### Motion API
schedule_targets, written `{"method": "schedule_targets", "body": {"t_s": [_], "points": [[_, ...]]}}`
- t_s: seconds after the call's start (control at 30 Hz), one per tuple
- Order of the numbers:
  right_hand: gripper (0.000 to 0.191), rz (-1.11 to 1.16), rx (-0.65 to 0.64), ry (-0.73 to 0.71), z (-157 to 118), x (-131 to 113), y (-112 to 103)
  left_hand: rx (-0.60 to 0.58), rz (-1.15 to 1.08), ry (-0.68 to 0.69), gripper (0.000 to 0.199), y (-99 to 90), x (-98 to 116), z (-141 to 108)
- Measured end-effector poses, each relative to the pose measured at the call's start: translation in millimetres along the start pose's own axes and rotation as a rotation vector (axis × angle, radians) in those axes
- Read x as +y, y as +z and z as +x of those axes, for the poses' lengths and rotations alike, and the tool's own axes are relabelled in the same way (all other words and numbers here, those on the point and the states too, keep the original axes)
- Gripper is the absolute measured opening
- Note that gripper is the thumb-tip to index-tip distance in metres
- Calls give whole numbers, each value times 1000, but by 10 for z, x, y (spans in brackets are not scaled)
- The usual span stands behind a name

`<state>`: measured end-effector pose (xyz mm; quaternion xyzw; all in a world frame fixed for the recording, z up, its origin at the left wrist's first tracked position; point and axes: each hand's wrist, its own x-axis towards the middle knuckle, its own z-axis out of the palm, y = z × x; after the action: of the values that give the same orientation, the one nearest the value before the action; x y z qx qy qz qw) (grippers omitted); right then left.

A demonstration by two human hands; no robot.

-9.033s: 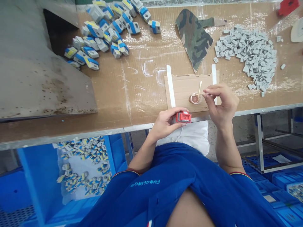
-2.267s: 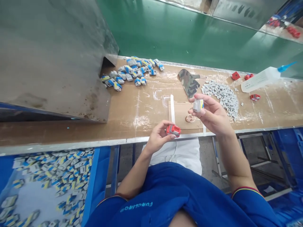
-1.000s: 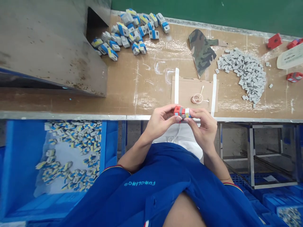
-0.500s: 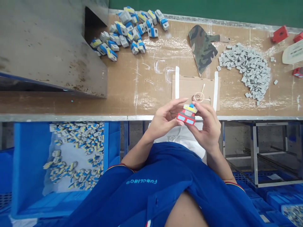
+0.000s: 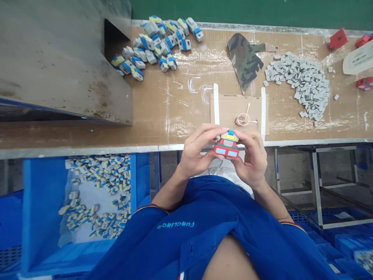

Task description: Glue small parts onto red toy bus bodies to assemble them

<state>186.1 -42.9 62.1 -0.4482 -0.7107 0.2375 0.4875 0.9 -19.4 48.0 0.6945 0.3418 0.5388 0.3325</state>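
Observation:
Just in front of the table edge I hold a small toy part (image 5: 227,150), red with two light-blue panels below and grey, yellow and blue on top. My left hand (image 5: 196,151) pinches it from the left, and my right hand (image 5: 252,156) grips its other side, with fingers at its upper end and thumb at its lower end. Beyond the hands, a small round cup (image 5: 242,119) with cotton swabs across it stands on a taped cardboard sheet (image 5: 225,105).
Grey-blue-yellow pieces (image 5: 155,42) are heaped at back left beside a metal housing (image 5: 72,70). A camouflage cloth (image 5: 244,58) and a pile of small grey pieces (image 5: 309,83) lie to the right. Red parts (image 5: 338,39) sit farther right. A blue crate (image 5: 43,210) of pieces stands below left.
Both hands have closed in more evenly on the sides of the toy part, which has turned to sit straighter and moved slightly left and down. The camera view has shifted a little.

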Motion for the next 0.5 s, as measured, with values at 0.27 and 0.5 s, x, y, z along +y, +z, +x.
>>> {"method": "schedule_targets", "body": {"t_s": [0.27, 0.5], "points": [[46, 20, 20, -76, -138, -59, 56, 122, 7, 13, 44, 112, 71, -260], [43, 6, -26, 5, -658, 180, 245, 128, 92, -204, 50, 265, -48, -836]]}}
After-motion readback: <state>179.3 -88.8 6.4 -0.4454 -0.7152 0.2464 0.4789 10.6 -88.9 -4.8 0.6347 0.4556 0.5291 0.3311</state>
